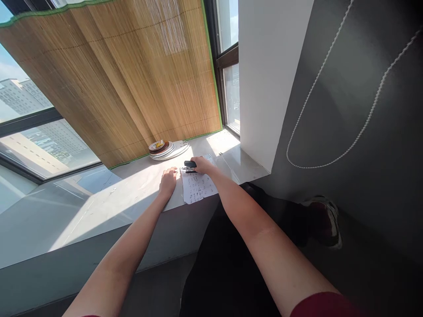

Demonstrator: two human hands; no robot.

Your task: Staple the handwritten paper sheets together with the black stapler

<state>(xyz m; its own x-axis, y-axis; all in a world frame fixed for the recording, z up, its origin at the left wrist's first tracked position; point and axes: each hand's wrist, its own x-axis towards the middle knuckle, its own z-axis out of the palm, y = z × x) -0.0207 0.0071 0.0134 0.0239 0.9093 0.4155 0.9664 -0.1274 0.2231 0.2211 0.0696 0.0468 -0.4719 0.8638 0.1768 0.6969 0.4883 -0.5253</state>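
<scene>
A sheet of white paper (198, 189) with handwriting lies on the window sill, its near edge by the sill's front. My right hand (202, 164) is closed around a dark stapler (190, 164), which sits over the paper's left side, toward the upper corner. Just left of the paper, my left hand (168, 179) rests on the sill with its fingers stretched toward the sheet's edge. Whether the fingertips touch the paper is too small to tell.
A stack of plates (161, 151) stands behind my hands on the sill (132, 189). A bamboo blind (139, 79) with green edging hangs over the window. To the right are a white wall corner (271, 66) and a looped bead cord (313, 167).
</scene>
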